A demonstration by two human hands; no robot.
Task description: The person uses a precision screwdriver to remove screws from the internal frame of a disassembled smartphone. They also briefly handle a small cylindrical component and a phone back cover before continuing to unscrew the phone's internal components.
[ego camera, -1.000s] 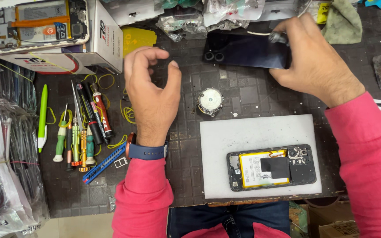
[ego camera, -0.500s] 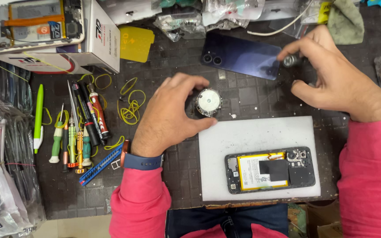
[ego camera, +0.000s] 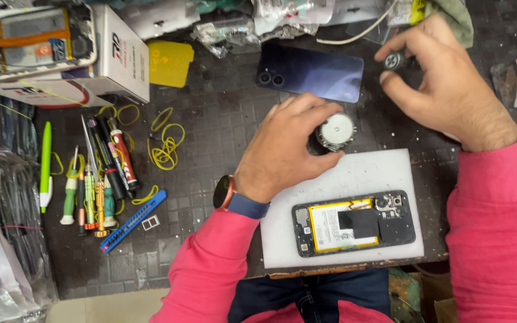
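While my head is bent over the dark grid mat (ego camera: pixel 210 137), the far left shows a white cardboard box (ego camera: pixel 121 57) with an opened phone (ego camera: pixel 31 39) lying flat on its lid, its insides facing up. Below it a green pen (ego camera: pixel 45 164) lies apart from a row of screwdrivers and tools (ego camera: pixel 100 179), with a blue strip tool (ego camera: pixel 133 220) slanting beneath them and yellow rubber bands (ego camera: pixel 166 149) loose just beside.

My left hand (ego camera: pixel 282 152) curls around a small round container with a white top (ego camera: pixel 335 131); fingers and thumb wrap its left side in a half-closed grasp, and I cannot tell what is inside. It stands on the mat at the top edge of the white work pad (ego camera: pixel 342 239), which carries a phone with its back removed (ego camera: pixel 354 222), yellow battery showing.

Above, a blue phone back cover (ego camera: pixel 318 73) lies flat. My right hand (ego camera: pixel 444 90) pinches a small dark cylindrical piece (ego camera: pixel 397 60) between thumb and fingertips, held just right of the cover.
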